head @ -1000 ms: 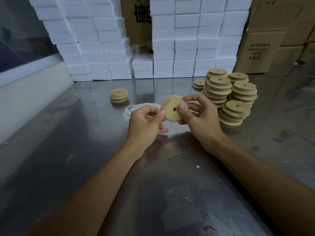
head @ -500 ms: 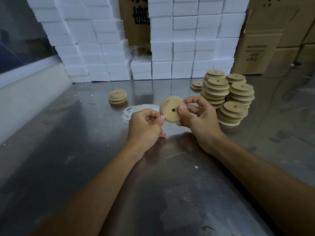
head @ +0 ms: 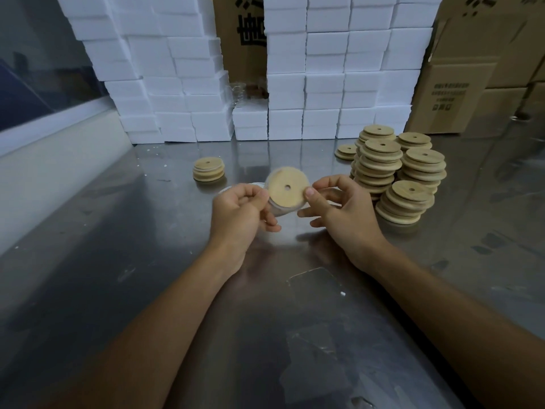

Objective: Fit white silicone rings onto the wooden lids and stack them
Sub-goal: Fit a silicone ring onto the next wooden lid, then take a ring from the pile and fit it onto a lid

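Head view, frame centre: both hands pinch one round pale wooden lid with a centre hole (head: 287, 191) by its rim — left hand (head: 240, 214), right hand (head: 343, 209). It looks light, stiff, smooth; rim grips suit it. White silicone rings (head: 225, 190) lie mostly hidden behind the left hand — uncountable. One short finished stack (head: 208, 169) upper left; roughly six lid piles (head: 408, 178) right.

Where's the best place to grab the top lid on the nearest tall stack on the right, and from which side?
Pinch the nearest stack's top lid by its rim, coming from above and the open front-left side. It lies flat with its stepped edge exposed, while taller stacks crowd behind it. The right hand is closest, though it is holding the lid in hand.
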Demonstrator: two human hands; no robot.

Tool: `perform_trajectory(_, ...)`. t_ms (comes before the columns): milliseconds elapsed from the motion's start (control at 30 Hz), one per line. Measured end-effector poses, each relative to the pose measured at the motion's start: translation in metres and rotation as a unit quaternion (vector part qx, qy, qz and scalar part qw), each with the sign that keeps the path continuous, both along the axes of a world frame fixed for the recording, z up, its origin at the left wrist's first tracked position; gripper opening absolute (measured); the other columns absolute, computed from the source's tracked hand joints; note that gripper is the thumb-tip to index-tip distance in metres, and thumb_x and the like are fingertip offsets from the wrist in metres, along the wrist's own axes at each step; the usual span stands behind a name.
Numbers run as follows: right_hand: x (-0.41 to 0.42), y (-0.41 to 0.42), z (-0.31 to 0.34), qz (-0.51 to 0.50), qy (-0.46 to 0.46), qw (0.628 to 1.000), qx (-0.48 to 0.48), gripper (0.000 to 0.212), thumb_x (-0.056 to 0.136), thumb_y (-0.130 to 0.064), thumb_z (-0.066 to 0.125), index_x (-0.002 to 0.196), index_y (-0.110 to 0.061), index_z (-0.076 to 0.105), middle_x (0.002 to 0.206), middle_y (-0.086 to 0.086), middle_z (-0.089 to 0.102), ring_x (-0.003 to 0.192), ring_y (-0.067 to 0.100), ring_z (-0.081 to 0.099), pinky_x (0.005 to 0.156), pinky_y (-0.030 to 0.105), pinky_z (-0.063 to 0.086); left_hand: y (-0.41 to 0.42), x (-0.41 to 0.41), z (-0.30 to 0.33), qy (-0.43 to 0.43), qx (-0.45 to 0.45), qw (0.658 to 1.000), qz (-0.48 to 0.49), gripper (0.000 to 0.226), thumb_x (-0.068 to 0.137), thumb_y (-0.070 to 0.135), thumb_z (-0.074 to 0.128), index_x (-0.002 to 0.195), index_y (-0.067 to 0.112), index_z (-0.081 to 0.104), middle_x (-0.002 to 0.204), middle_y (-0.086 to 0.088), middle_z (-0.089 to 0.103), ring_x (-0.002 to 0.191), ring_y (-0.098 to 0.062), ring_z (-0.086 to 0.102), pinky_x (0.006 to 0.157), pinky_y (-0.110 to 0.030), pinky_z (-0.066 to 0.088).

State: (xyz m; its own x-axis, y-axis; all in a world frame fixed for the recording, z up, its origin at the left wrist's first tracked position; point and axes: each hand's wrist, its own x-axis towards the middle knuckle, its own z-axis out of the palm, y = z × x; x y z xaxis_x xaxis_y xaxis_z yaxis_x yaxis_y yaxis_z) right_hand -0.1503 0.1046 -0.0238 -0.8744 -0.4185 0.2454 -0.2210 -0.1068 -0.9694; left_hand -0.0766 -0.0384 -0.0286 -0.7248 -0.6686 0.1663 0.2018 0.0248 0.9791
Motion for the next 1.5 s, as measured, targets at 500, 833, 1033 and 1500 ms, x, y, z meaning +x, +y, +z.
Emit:
perform_trajectory(500, -0.003, -0.001, -0.002, -0.031, 0.027, 0.996, 0.084, 0.009, 0.092, -0.019, 0.068, 0.092, -0.011, 0.064, 0.089, 0.008, 0.071, 0.062, 0.013, 0.071, 0.065, 0.041, 0.056, -0.092, -0.029, 0.013, 0.094, 0.298, 0.939, 0.140, 0.014, 0.095, 0.001, 0.057, 0.081, -0.001, 0.057, 0.068, -0.010, 0.060, 0.056, -0.014, 0.061, 0.054, -0.022, 0.055)
perform_trajectory(833, -0.007, -0.004, -0.003, -0.029, 0.026, 0.995, 0.092, 0.008, 0.091, -0.018, 0.069, 0.091, -0.010, 0.066, 0.083, 0.007, 0.072, 0.058, 0.010, 0.067, 0.058, 0.031, 0.052, -0.134, -0.052, 0.018, 0.025, 0.356, 0.924, 0.137, 0.012, 0.093, 0.000, 0.055, 0.084, 0.006, 0.052, 0.062, -0.001, 0.044, 0.049, -0.008, 0.044, 0.042, -0.016, 0.045)
perform_trajectory(1033, -0.008, -0.005, -0.004, -0.027, 0.024, 0.995, 0.090, 0.008, 0.091, -0.017, 0.069, 0.091, -0.010, 0.066, 0.081, 0.007, 0.072, 0.057, 0.010, 0.067, 0.055, 0.027, 0.052, -0.139, -0.060, 0.020, -0.003, 0.358, 0.923, 0.143, 0.019, 0.095, -0.001, 0.050, 0.078, 0.007, 0.047, 0.064, -0.001, 0.043, 0.054, -0.007, 0.043, 0.039, -0.015, 0.045)
perform_trajectory(1500, -0.008, -0.004, -0.005, -0.027, 0.017, 0.995, 0.091, 0.006, 0.090, -0.017, 0.069, 0.087, -0.013, 0.066, 0.079, 0.007, 0.072, 0.058, 0.012, 0.067, 0.052, 0.028, 0.051, -0.133, -0.056, 0.019, -0.013, 0.329, 0.935, 0.132, 0.016, 0.091, -0.001, 0.059, 0.106, 0.005, 0.057, 0.061, 0.000, 0.043, 0.051, -0.006, 0.044, 0.043, -0.016, 0.047)
